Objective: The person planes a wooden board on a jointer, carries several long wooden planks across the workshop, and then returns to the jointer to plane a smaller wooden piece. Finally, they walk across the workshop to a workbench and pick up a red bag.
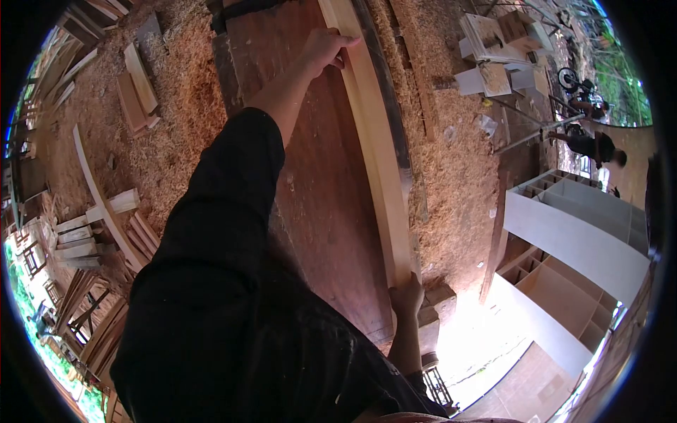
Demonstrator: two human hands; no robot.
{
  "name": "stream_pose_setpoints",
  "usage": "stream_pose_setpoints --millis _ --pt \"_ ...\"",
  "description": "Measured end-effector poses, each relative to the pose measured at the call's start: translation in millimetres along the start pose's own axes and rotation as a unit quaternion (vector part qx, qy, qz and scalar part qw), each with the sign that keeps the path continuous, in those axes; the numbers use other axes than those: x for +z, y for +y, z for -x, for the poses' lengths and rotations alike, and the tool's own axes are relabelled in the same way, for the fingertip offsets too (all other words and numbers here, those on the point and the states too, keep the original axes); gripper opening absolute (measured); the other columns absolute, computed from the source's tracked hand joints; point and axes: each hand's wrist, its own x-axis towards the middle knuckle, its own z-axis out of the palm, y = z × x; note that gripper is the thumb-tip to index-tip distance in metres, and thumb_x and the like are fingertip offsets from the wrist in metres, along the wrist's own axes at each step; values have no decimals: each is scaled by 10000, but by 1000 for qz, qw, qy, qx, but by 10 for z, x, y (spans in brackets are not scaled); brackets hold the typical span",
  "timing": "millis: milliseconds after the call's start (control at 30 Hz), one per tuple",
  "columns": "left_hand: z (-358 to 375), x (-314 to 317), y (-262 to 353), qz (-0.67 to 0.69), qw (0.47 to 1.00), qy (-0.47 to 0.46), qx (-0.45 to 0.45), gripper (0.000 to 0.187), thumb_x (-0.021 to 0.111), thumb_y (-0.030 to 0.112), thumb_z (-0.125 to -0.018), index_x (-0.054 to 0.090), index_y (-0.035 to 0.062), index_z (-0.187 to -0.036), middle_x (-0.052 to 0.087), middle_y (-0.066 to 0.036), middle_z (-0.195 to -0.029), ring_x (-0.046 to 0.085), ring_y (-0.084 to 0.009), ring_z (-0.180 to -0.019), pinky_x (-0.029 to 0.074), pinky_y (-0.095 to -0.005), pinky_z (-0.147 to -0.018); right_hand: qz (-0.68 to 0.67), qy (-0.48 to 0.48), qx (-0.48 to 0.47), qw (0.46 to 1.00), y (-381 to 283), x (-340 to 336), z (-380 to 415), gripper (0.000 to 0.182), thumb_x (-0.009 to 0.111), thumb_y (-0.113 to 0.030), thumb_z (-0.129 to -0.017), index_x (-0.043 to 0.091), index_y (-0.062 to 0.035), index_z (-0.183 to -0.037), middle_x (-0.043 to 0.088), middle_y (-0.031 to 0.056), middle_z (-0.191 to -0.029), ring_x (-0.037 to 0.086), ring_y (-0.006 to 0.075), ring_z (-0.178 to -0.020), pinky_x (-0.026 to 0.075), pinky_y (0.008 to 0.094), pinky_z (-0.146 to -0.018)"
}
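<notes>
A long, pale wooden plank lies lengthwise along the right side of a reddish-brown wooden workbench. Near the plank's far end, my left hand grips its edge, thumb on top and fingers curled at the side. My right hand is closed around the near end, close to my body. A dark edge strip of the bench runs beside the plank. My black left sleeve covers part of the bench's left side.
Wood shavings cover the ground. Offcuts and stacked boards lie at left. White cabinet frames stand at right, with box-like pieces farther up. A person and a motorcycle are in the background.
</notes>
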Motion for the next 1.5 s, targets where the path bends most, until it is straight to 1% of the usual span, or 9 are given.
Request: stream_pose_setpoints --millis 133,433,533,600,800,900,1000,1133,1500 --pt "-264 -159 53 -34 999 -14 -12 416 786 272 -907 715 -45 -1168 719 -139 -945 724 -240 -735 639 -379 -633 11 11 -5 1000 -203 -23 -106 590 696 -112 -625 666 -9 -1205 733 279 -1025 712 465 -1000 581 544 -866" --pt "-761 -372 132 -55 995 -9 -83 368 757 298 -920 702 -17 -1102 703 -137 -968 710 -242 -826 625 -442 -654 -33 9 -34 999 -650 -116 -321 617 736 -125 -703 618 -22 -1299 726 288 -1070 704 456 -1037 569 528 -890" --pt "-793 -372 241 -42 997 27 -53 288 736 259 -943 717 -27 -972 646 -87 -766 650 -194 -594 556 -330 -449 -31 10 -32 999 -808 -143 -387 622 721 -115 -699 612 -23 -1305 729 285 -1050 713 451 -1014 574 527 -874" --pt "-809 -378 352 -34 998 28 -36 281 735 256 -942 718 -22 -982 640 -74 -754 652 -206 -597 570 -348 -472 -45 17 -45 998 -871 -159 -413 632 715 -109 -697 603 -24 -1313 731 284 -1040 717 446 -1004 577 524 -866" --pt "-974 -460 130 -14 999 34 8 340 791 269 -904 731 -36 -1041 702 -120 -861 695 -221 -672 613 -376 -567 -105 -40 15 994 -1156 -318 -428 780 671 -70 -721 493 -39 -1480 640 325 -1279 626 465 -1222 530 545 -997" --pt "-946 -383 85 -23 995 86 37 357 818 266 -885 737 -38 -1056 726 -125 -902 713 -205 -719 635 -371 -603 -60 209 -244 945 -1141 -86 -503 792 768 -241 -832 445 -110 -1543 459 312 -1484 501 493 -1326 459 582 -1061" --pt "-950 -302 4 -83 982 164 40 319 816 250 -887 751 -31 -1024 730 -102 -860 711 -186 -705 625 -352 -584 9 204 -284 937 -1553 -254 -637 757 741 -331 -904 421 -189 -1575 294 278 -1594 355 526 -1416 388 639 -1109" --pt "-906 -318 54 -82 981 151 89 370 833 322 -878 721 -31 -868 698 -107 -747 683 -167 -605 577 -375 -525 68 233 -304 921 -1883 -192 -912 760 720 -349 -914 402 -219 -1592 324 289 -1596 374 527 -1426 378 655 -1110" --pt "-1142 -374 256 -50 988 146 20 285 707 250 -957 738 -17 -863 706 -114 -729 674 -231 -568 539 -390 -454 64 232 -299 924 -2094 -111 -1095 692 665 -275 -950 402 -202 -1586 290 259 -1649 318 494 -1490 290 668 -1158"
